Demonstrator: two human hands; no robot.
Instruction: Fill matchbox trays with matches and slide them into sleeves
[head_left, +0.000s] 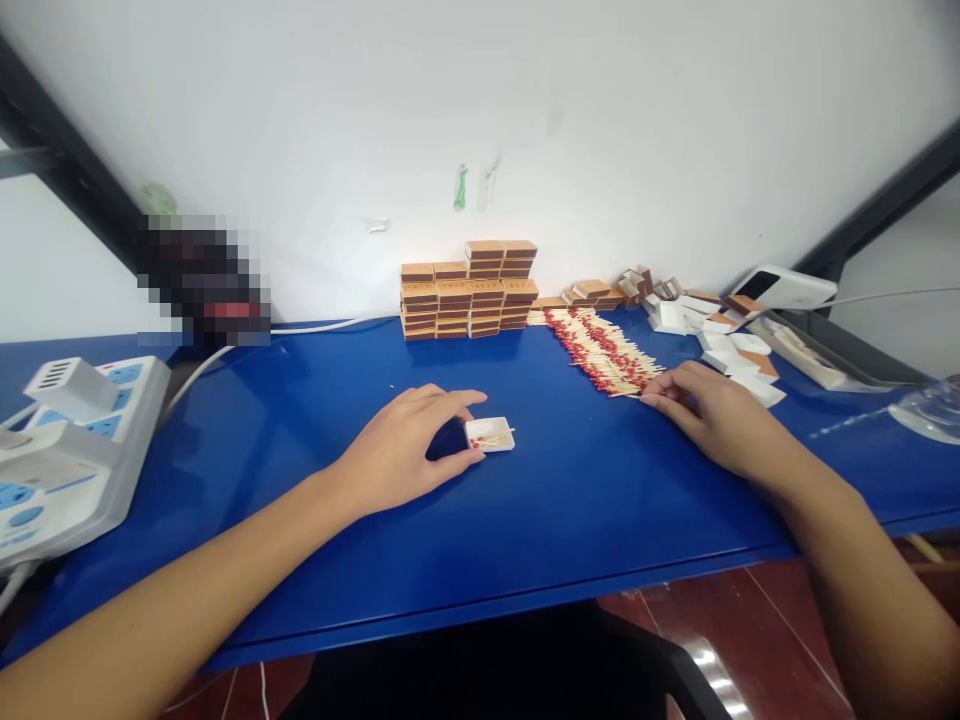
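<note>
My left hand (405, 448) curls round the left end of a small white matchbox tray (507, 443), thumb at its near side and fingers at its far side. A few red-tipped matchsticks (491, 439) lie in the tray, one sticking out over its right end. At the near right edge of a broad heap of matchsticks (600, 345), my right hand (709, 410) pinches with thumb and forefinger at the pale end of a matchstick (624, 395). How many sticks are between those fingers is hard to see.
Brown matchboxes (471, 300) stand stacked against the wall. Beyond the heap lie more matchboxes (592, 290) and loose white trays (720, 345). A white device (784, 287) with a cable is at the back right. A power strip (97, 480) with plugs occupies the left of the blue table (315, 590).
</note>
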